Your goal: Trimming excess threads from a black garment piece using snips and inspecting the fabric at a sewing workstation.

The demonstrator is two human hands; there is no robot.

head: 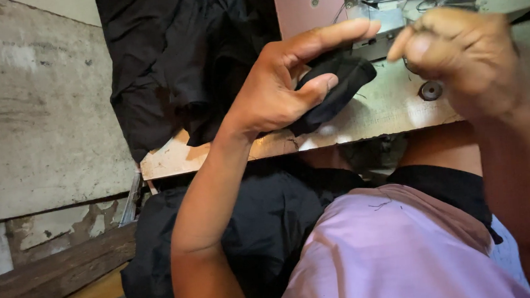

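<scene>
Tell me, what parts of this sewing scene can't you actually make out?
Head view only:
- Sewing machine: cut off by the top edge; the needle is too blurred to see.
- Right hand: a blurred fist; whatever it pinches is too small to tell.
- Black cloth piece: partly covered by the left hand gripping it.
- Table: its far left lies under the black fabric pile.
</scene>
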